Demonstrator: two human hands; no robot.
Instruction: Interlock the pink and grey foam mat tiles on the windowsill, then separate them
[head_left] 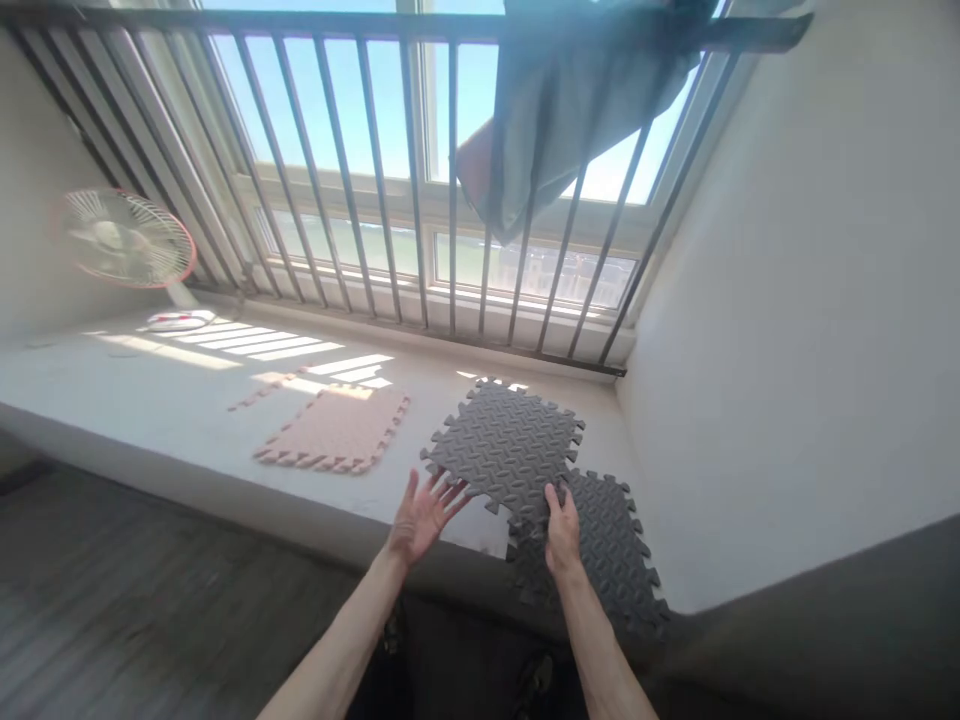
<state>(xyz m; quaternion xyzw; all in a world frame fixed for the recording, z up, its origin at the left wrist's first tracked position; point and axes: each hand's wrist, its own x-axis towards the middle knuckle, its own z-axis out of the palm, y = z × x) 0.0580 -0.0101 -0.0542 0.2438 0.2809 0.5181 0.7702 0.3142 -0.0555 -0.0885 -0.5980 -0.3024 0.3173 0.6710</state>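
A dark grey interlocking foam mat tile point(510, 440) with toothed edges lies tilted over the ledge. My right hand point(562, 530) is closed on its near right corner, thumb on top. A second grey foam mat tile point(611, 540) sits partly beneath it, to the right, reaching past the ledge's front edge. Whether my right fingers also touch this lower one is hidden. My left hand point(421, 517) is open, palm up and fingers spread, with the fingertips at or just under the upper tile's near left edge.
On the white ledge point(187, 400), a pink foam mat tile point(337, 428) and a narrow pink edge strip point(270, 388) lie to the left. A fan point(127, 240) stands farther left. Behind are a metal railing point(416, 200) and draped cloth point(555, 120); a white wall point(795, 300) bounds the right.
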